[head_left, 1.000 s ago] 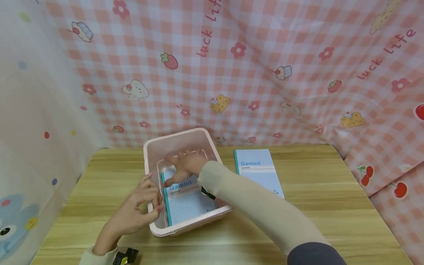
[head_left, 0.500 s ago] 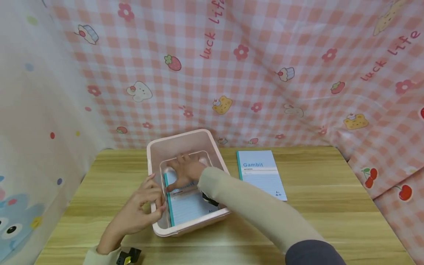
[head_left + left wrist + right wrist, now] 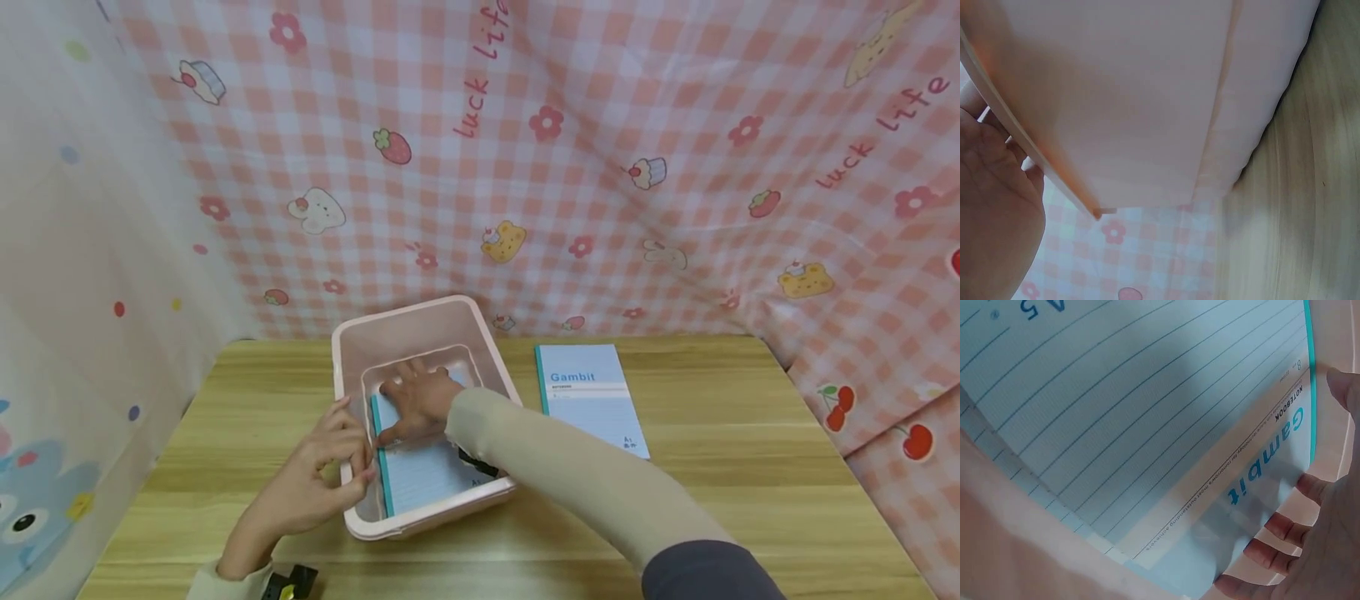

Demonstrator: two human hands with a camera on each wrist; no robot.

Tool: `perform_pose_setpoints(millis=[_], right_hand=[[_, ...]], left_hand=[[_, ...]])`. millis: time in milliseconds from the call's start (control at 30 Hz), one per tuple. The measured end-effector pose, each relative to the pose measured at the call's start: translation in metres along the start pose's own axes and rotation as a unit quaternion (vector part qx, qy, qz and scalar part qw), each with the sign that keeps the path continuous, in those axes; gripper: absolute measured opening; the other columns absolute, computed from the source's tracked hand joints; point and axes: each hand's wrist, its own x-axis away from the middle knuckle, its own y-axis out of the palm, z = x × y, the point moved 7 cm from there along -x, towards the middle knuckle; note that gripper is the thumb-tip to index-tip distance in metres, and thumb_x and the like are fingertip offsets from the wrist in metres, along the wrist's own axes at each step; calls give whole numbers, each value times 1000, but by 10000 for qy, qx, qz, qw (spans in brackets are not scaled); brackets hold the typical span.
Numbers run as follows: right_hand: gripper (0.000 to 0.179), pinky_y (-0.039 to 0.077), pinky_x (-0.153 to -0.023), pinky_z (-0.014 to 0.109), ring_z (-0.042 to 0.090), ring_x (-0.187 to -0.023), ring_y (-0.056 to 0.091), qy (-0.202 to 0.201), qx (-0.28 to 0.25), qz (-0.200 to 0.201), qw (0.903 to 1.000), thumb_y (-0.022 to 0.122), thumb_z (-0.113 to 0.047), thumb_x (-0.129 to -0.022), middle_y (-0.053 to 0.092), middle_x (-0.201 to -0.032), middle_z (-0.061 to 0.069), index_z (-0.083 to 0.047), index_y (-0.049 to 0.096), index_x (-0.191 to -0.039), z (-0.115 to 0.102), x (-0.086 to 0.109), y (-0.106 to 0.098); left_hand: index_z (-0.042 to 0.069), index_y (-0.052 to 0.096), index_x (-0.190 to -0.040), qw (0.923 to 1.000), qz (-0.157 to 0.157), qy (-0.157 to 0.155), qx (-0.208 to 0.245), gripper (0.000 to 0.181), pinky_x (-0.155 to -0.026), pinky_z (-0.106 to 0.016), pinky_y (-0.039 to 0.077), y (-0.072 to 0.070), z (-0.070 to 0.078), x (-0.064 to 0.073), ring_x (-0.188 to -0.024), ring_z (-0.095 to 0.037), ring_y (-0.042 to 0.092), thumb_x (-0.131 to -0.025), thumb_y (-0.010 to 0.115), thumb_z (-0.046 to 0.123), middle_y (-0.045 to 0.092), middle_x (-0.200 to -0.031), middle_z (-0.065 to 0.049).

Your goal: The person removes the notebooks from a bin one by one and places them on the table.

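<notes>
A pale pink plastic bin (image 3: pixel 423 517) stands on the table with a Gambit notebook (image 3: pixel 435 483) lying inside, blue-white with a teal spine. My left hand (image 3: pixel 318 467) holds the bin's left rim, with its fingers curled at the edge. In the left wrist view the palm is beside the rim (image 3: pixel 1029 147) and the fingertips are partly hidden. Inside the bin, my right hand (image 3: pixel 416 404) spreads its fingers over the notebook's upper part. The right wrist view has its fingertips (image 3: pixel 1260 553) at the notebook's top edge (image 3: pixel 1204 569). A strip of similar lined cover (image 3: pixel 1041 494) shows along the notebook's side.
A second Gambit notebook (image 3: pixel 588 408) lies flat on the wood-grain table (image 3: pixel 720 467), right of the bin. Behind the table hangs a pink checked cloth (image 3: pixel 450 183). A pale printed cloth (image 3: pixel 97 250) hangs on the left.
My right hand has shifted slightly toward the near side and lower inside the bin, over the notebook's printed title. The left hand keeps its hold on the rim. The view has moved slightly.
</notes>
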Motion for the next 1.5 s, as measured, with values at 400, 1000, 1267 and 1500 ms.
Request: perform_pose_setpoints(millis=[400,1000,1267,1500], right_hand=[[109,52,-106,54,26,-148,36,39,-259,220,9994,57,-85,-78,33,-164,5,-26,19,-161,0,-2,-5],[111,48,-105,66,34,-122,63,669,-364,457,9960,59,-94,-66,63,-133,14,-24,33,-147,9,-9,-5],[100,47,-110,53,35,-136,50,426,-278,566,9971,55,-87,-77,48,-153,14,-30,32,-155,2,-10,-6],[88,42,-114,50,30,-139,50,53,-310,734,9968,53,-81,-83,54,-151,7,-27,38,-152,1,-11,-15]], left_hand=[[27,53,-71,10000,-27,-44,-33,41,-132,-35,13,0,-1,1,-91,-12,54,-69,70,-11,56,-76,16],[27,53,-70,9998,-65,-165,-35,41,-132,-34,11,0,-3,2,-92,-10,53,-71,70,-10,56,-75,18],[28,53,-71,9998,-94,-195,-5,42,-132,-34,10,0,-4,2,-93,-9,53,-71,70,-10,56,-75,17],[26,52,-71,9999,-78,-118,-42,40,-132,-36,11,0,-1,0,-93,-11,54,-70,69,-10,56,-76,16]])
